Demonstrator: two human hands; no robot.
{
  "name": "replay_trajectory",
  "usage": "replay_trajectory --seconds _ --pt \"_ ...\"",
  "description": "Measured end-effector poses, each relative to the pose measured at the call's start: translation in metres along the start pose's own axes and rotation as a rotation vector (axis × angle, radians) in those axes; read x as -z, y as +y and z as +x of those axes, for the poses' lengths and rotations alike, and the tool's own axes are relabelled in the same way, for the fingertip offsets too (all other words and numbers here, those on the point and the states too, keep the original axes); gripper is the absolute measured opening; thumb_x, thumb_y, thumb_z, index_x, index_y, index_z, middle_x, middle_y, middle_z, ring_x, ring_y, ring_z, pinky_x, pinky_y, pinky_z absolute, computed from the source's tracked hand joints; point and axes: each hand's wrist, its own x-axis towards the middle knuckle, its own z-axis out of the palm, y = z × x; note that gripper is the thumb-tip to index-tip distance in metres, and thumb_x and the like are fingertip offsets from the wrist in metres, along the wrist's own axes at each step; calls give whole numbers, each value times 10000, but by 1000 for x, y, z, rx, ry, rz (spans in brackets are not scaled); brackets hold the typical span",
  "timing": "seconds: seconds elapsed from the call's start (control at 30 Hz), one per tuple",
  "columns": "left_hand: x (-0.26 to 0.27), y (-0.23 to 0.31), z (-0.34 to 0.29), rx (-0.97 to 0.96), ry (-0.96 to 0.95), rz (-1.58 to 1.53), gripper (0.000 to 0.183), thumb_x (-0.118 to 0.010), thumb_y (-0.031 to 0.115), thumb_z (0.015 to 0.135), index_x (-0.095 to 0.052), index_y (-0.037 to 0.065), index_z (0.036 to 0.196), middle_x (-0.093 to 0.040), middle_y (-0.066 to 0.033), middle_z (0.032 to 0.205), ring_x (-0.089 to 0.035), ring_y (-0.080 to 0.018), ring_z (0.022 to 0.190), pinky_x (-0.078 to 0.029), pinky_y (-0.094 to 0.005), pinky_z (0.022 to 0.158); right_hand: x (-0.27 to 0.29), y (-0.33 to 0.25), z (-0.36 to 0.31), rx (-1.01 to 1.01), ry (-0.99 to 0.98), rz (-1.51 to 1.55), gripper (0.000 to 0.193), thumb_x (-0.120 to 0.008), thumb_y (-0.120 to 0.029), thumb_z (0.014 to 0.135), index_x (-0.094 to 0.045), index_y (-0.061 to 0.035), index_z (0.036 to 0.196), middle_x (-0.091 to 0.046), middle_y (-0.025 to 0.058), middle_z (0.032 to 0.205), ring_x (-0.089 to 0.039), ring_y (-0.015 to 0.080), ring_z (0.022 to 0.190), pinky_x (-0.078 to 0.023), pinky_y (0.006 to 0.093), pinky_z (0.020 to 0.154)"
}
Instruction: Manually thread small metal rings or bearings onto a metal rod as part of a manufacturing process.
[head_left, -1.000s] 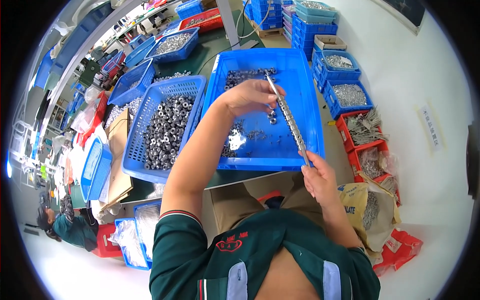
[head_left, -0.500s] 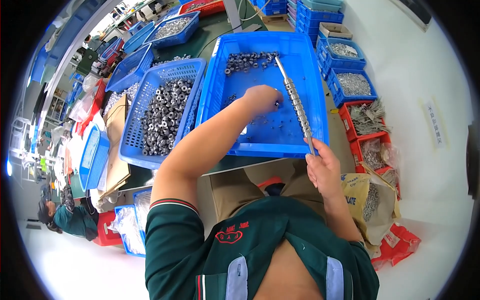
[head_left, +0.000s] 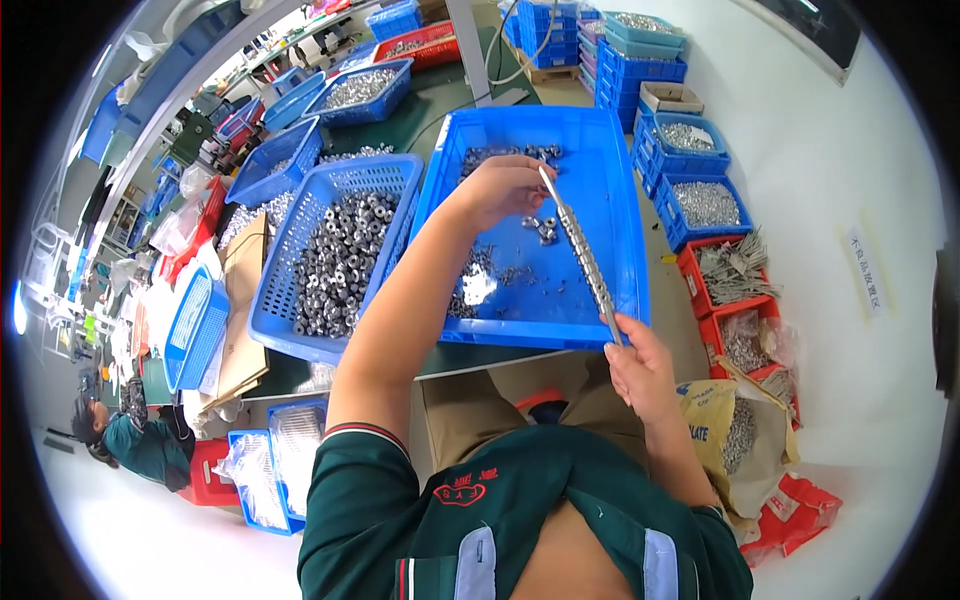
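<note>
Evidently, rod: one metal rod (head_left: 613, 328), slanting over one blue tray (head_left: 540, 336), bearing a row of shiny rings (head_left: 582, 255) packed too close to count.
Perforated basket (head_left: 272, 295): one, left of the tray, heaped with dark metal parts (head_left: 345, 260) beyond counting.
Loose parts (head_left: 545, 232): a small cluster in the tray, near the left hand (head_left: 508, 190).
Hidden: some of the tray's far pile (head_left: 545, 152), behind that hand.
Left hand: fingers bent at the rod's upper tip; whether gripping anything, I cannot tell.
Right hand (head_left: 642, 368): closed on the rod's lower end.
</note>
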Motion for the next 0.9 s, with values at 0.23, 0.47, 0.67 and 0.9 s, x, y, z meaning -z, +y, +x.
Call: replay_trajectory --seconds 0.23,0.47,0.67,0.9 --pt "15 4 -2 -50 -112 -162 220 -566 195 897 -595 18 1023 -562 -30 824 -527 -121 737 -449 -267 691 0 -1 -1 -36 -1 -8 407 -532 -68 896 -426 -20 1286 -422 -52 561 -354 10 419 -271 172 378" --pt "9 11 -6 -65 9 -74 187 -588 154 893 -611 -10 980 -545 -27 753 -490 -110 663 -444 -250 617 3 -2 2 -35 -18 -34 401 -524 -52 897 -429 -18 1285 -422 -55 563 -352 7 414 -265 173 375" --pt "-3 5 -7 65 -182 94 218 -682 159 820 -625 5 963 -577 -10 748 -498 -96 649 -428 -235 603 -2 -1 2 -18 9 -27 390 -520 -64 901 -442 -20 1281 -407 -63 554 -346 4 412 -255 173 372" --pt "-1 3 -7 78 -211 -42 334 -548 316 910 -591 15 1048 -555 1 750 -482 -97 649 -401 -250 590 -4 -1 0 -8 28 -14 387 -511 -70 904 -446 -27 1283 -402 -66 554 -339 3 412 -253 170 373"
